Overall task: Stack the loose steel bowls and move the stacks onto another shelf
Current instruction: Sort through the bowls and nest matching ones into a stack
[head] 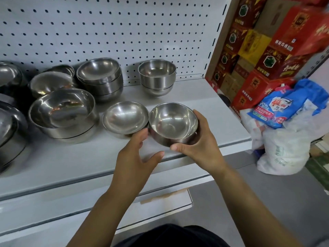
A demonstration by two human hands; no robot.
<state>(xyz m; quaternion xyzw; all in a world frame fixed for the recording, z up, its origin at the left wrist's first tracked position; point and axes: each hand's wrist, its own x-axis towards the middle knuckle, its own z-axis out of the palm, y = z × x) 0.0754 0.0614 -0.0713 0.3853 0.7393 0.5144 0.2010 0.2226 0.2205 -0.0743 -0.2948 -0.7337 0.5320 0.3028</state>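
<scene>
A loose shallow steel bowl [125, 117] sits upright on the grey shelf [71, 166]. The left hand [137, 154], fingers relaxed and holding nothing, reaches its near edge and is the nearer hand. Just to the right, rims almost touching, the right hand [199, 143] clasps a deeper steel bowl [173, 123].

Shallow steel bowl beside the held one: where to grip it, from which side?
Shallow steel bowl: pinch the near rim from the front edge of the shelf with the left hand, thumb inside, fingers under the flared wall. It sits upright, mouth up. The deeper bowl held by the right hand crowds its right side, a large bowl stack its left; the front looks freest.
</scene>
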